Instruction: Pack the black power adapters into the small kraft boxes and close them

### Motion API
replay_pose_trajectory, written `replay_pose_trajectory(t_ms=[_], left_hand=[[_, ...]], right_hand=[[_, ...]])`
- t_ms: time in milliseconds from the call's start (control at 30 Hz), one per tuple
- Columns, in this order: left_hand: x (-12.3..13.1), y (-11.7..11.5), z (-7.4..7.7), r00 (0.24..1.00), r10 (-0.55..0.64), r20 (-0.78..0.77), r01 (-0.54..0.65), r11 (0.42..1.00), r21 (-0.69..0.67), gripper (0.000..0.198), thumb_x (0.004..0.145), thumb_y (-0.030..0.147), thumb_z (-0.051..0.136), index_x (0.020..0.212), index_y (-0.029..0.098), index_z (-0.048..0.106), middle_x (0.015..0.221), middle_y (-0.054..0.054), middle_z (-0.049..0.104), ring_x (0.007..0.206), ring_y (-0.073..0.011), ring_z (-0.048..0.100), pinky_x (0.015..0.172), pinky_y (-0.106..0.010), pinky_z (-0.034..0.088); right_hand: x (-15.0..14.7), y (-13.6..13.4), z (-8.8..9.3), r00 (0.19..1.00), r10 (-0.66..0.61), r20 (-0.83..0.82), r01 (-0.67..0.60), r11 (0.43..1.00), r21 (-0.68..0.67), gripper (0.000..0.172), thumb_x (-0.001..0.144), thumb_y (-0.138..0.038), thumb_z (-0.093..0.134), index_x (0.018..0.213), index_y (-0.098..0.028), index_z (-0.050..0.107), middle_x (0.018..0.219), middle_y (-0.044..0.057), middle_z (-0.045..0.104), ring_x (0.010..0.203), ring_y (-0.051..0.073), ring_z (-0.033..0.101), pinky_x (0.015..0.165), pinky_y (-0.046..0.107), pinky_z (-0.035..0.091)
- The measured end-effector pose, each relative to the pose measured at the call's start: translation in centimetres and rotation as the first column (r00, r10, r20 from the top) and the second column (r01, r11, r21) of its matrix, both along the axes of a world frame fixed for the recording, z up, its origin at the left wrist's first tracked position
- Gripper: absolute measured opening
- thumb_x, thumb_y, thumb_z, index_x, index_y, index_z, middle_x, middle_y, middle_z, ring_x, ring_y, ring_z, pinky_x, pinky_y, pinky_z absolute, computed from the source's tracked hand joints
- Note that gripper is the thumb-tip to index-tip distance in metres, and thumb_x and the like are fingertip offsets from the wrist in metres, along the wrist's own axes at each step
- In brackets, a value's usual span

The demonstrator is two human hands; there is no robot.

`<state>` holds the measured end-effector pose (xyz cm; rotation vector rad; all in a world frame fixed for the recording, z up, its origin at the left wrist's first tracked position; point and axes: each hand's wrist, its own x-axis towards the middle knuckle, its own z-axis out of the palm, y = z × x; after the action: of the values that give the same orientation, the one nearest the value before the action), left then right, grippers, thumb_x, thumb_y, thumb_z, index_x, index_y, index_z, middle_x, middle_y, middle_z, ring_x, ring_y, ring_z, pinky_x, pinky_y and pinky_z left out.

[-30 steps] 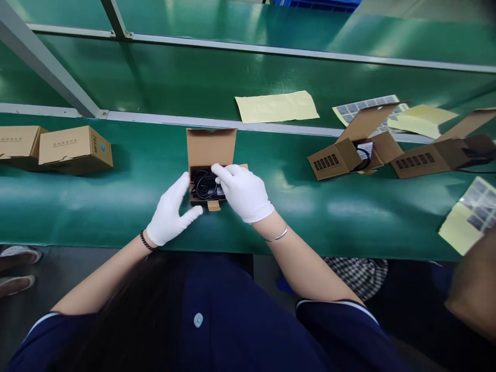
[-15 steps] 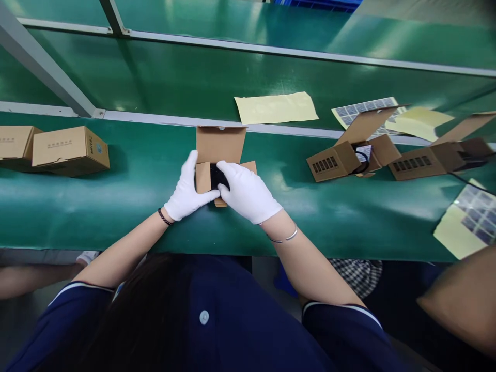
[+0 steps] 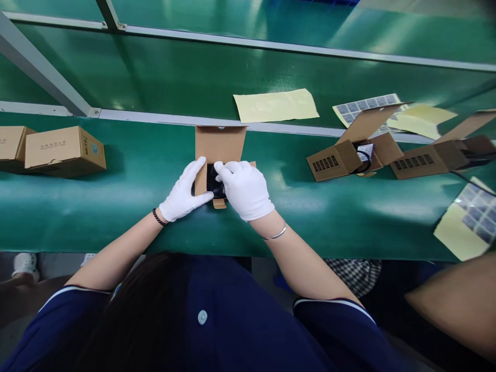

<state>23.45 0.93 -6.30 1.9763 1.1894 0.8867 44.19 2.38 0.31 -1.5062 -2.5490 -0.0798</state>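
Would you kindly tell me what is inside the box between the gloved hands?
Something black shows inside the box. A side flap covers its left part and the right hand its right, so whatever lies there is hidden.

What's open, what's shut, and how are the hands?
Brown cardboard box in the middle: open, lid raised.
Two brown cardboard boxes at left: closed.
Two brown cardboard boxes at right: open, lids raised.
White-gloved left hand: spread around the middle box's left side.
White-gloved right hand: fingers bent over the opening.
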Motion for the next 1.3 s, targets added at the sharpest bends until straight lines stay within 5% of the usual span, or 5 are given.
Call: replay_pose_trajectory(t_ms=[333,567,833,967,1300], left_hand=[[0.2,-0.5,-0.4,0.974,0.079,-0.212,-0.009,0.950,0.312,0.073,0.098,0.067,0.053,0.161,0.032,0.039,0.176,-0.013,0.017,0.160,-0.0426,0.022,0.126,-0.064,0.030],[1.1,0.7,3.6,0.873,0.001,-0.488,0.264,0.840,0.475,0.059,0.098,0.069,0.053,0.122,0.017,0.068,0.123,-0.016,0.070,0.121,-0.0343,0.062,0.102,-0.052,0.050],[1.7,2.1,5.2,0.815,-0.064,-0.576,0.339,0.859,0.385,0.054,0.101,0.064,0.049,0.102,0.014,0.070,0.112,-0.017,0.071,0.107,-0.0338,0.066,0.087,-0.048,0.053],[1.6,1.5,2.8,0.952,-0.039,-0.303,0.174,0.884,0.435,0.054,0.093,0.068,0.062,0.113,0.019,0.071,0.118,-0.015,0.073,0.114,-0.0357,0.067,0.096,-0.054,0.054],[-0.1,-1.2,-1.3,0.988,0.144,0.059,-0.156,0.900,0.408,0.038,0.104,0.050,0.056,0.137,0.032,0.062,0.155,-0.010,0.053,0.145,-0.0272,0.053,0.116,-0.054,0.051]], right_hand=[[-1.8,0.2,2.6,0.971,0.034,0.239,0.030,0.965,-0.261,0.044,0.105,-0.010,0.030,0.133,-0.010,0.063,0.116,0.020,0.070,0.103,0.030,0.060,0.073,0.037,0.037],[2.2,1.4,2.5,0.978,0.118,-0.172,-0.166,0.938,-0.303,0.037,0.098,-0.014,0.044,0.120,-0.018,0.074,0.109,0.011,0.077,0.101,0.026,0.068,0.085,0.039,0.051],[6.0,3.1,-3.9,0.500,-0.297,-0.813,-0.130,0.903,-0.410,0.083,0.092,-0.055,0.065,0.163,-0.024,0.036,0.146,0.015,0.065,0.093,0.021,0.071,0.086,0.042,0.062],[3.9,3.2,-6.0,0.376,-0.211,-0.902,-0.119,0.955,-0.273,0.041,0.085,-0.053,0.073,0.112,-0.021,0.073,0.122,0.012,0.076,0.106,0.025,0.071,0.096,0.045,0.059],[6.8,0.8,-5.4,0.703,0.164,-0.692,-0.264,0.964,-0.040,0.050,0.096,-0.062,0.059,0.129,-0.027,0.072,0.151,0.010,0.062,0.155,0.031,0.040,0.125,0.064,0.036]])
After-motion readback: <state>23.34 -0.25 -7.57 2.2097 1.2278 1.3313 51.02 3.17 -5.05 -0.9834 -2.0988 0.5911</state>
